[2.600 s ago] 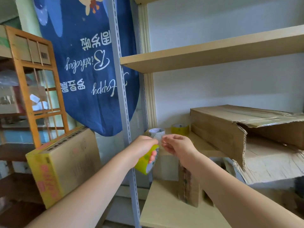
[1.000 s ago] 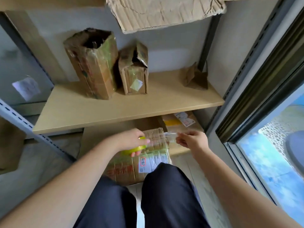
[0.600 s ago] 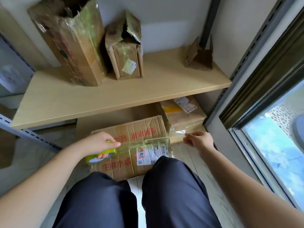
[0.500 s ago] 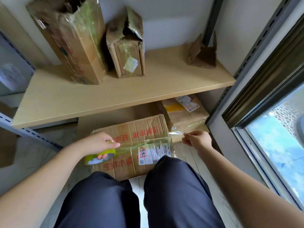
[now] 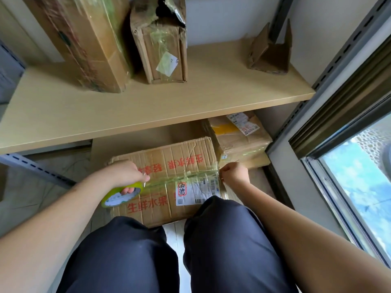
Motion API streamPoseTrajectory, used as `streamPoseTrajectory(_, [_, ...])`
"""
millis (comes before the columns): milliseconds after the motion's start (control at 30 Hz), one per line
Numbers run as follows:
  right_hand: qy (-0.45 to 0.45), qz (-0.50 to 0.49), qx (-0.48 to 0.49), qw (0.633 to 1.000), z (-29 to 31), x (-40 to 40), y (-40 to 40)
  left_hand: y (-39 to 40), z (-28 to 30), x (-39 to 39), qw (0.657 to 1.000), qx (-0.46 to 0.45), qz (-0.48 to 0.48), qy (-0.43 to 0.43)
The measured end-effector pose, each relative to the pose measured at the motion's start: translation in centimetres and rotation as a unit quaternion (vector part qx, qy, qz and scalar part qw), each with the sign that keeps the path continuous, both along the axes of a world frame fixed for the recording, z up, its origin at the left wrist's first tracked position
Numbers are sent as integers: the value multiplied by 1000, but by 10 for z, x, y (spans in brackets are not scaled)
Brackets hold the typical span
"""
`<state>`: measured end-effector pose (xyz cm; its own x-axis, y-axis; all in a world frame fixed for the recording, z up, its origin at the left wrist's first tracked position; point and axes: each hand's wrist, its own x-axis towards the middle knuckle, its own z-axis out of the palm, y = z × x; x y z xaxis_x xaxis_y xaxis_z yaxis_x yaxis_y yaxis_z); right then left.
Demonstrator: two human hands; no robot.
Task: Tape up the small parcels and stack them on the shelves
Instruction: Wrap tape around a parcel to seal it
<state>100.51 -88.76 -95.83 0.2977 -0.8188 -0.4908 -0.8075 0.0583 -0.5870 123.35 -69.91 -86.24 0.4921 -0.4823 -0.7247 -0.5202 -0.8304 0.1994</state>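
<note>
A cardboard parcel [image 5: 167, 166] with red printed characters and a white label lies on the floor in front of my knees. My left hand [image 5: 124, 173] grips a yellow-green tape roll [image 5: 120, 195] at the parcel's left end. A clear strip of tape [image 5: 179, 179] runs from the roll across the parcel's top seam. My right hand [image 5: 233, 175] pinches the strip's free end at the parcel's right edge, pressing it down over the corner.
A wooden shelf [image 5: 148, 108] above holds a tall taped box [image 5: 84, 39], a torn smaller box [image 5: 163, 45] and an open cardboard scrap [image 5: 268, 53]. Another parcel [image 5: 237, 136] sits on the low shelf behind. A window [image 5: 364, 187] is at right.
I went from peeling tape at the upper shelf to crouching over the floor parcel. The strip was pulled out and now lies down on the seam, my right hand lower at the right edge.
</note>
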Motion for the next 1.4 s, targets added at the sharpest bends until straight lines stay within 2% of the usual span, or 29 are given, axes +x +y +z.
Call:
streamPoseTrajectory(200, [70, 31, 11, 997, 1, -6, 0, -2, -8, -10, 998, 7, 44, -49])
streamPoseTrajectory(300, [-2, 2, -48, 999, 15, 0, 1, -1, -8, -12, 997, -6, 63, -49])
streamPoseTrajectory(433, [4, 141, -41, 989, 25, 18, 24, -2, -10, -12, 997, 10, 35, -68])
streamPoseTrajectory(533, [44, 162, -40, 985, 24, 21, 22, 2, -10, -3, 996, 31, -40, -72])
streamPoseTrajectory(600, [52, 161, -47, 984, 27, 25, 20, 9, -1, 5, 996, 13, -84, -15])
streamPoseTrajectory(667, [49, 156, -52, 985, 28, 27, 20, 19, 13, 12, 994, -23, -58, 90])
streamPoseTrajectory(700, [50, 155, -53, 985, 27, 26, 21, 23, 19, 14, 992, -31, -47, 114])
streamPoseTrajectory(833, [61, 167, -70, 982, 25, 25, 23, 40, 23, 31, 994, -9, -104, 28])
streamPoseTrajectory(933, [71, 187, -90, 976, 23, 23, 21, 60, 14, 45, 997, -38, -66, -28])
streamPoseTrajectory(1000, [87, 200, -95, 971, 22, 23, 20, 79, 5, 52, 996, -67, -45, -28])
streamPoseTrajectory(1167, [106, 219, -104, 964, 20, 27, 18, 111, 3, 62, 990, -135, -18, 39])
streamPoseTrajectory(1267, [116, 233, -113, 959, 23, 28, 18, 110, -1, 65, 993, -118, -31, -4])
streamPoseTrajectory(1400, [131, 240, -124, 954, 22, 27, 18, 116, -15, 67, 994, -42, -42, -92])
